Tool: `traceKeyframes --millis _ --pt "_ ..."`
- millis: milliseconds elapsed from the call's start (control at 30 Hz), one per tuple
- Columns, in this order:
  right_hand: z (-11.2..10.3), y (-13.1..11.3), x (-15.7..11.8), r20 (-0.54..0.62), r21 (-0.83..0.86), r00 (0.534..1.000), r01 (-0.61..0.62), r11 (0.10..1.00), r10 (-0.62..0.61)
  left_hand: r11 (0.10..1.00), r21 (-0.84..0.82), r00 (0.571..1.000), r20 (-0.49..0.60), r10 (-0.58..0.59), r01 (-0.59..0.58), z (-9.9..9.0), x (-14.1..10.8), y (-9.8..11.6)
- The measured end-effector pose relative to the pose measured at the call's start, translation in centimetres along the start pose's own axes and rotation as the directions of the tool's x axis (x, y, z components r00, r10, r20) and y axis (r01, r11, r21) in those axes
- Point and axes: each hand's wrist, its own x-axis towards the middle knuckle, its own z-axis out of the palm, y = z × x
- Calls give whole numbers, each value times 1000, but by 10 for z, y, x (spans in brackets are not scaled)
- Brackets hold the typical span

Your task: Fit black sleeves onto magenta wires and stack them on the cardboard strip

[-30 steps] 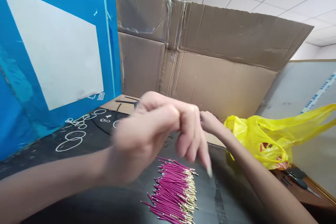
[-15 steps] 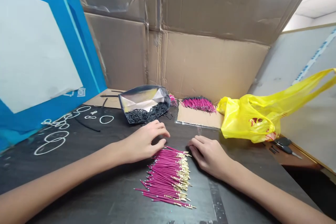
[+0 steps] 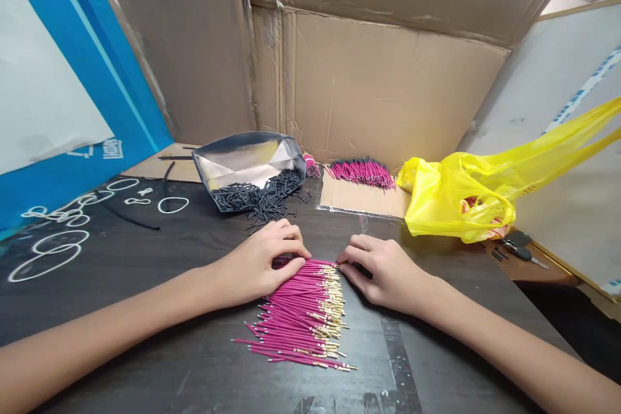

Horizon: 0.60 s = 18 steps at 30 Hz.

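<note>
A pile of short magenta wires (image 3: 295,320) lies on the dark table, gold terminals (image 3: 332,304) to the right and bare silvery tips to the left. At its far edge, the thumb and forefinger of my left hand (image 3: 272,262) close on a top wire. My right hand (image 3: 388,275) has curled fingers, with the fingertips closed at the gold end of that same wire. Beyond my left hand, black tubing pieces (image 3: 266,200) spill from an open dark bag (image 3: 233,165) with a silvery inside.
White rubber bands (image 3: 173,205) lie on the left. Behind, more magenta wires with black ends (image 3: 361,173) rest on cardboard (image 3: 359,199). A yellow plastic bag (image 3: 436,207) stands right, near small black-handled snips (image 3: 519,249). Cardboard walls (image 3: 378,77) enclose the back.
My right hand has shifted left to the terminal end of the top wire, and my left fingertips have closed onto it. The camera view has tilted slightly down.
</note>
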Motion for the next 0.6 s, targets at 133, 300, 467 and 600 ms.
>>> traceKeyframes --millis 133,300,467,600 --pt "3 -1 2 8 -42 1000 3 999 -3 999 -43 1000 -12 -1 0 3 3 -1" --pt "8 -3 5 13 -155 1000 -10 988 12 999 -52 1000 -20 6 -7 4 2 -2" --pt "5 -5 4 23 -107 1000 -14 994 16 998 -61 1000 -7 11 -11 6 2 -3" --pt "0 -6 1 34 -27 999 -16 1000 17 997 -76 1000 6 -11 11 8 4 -2"
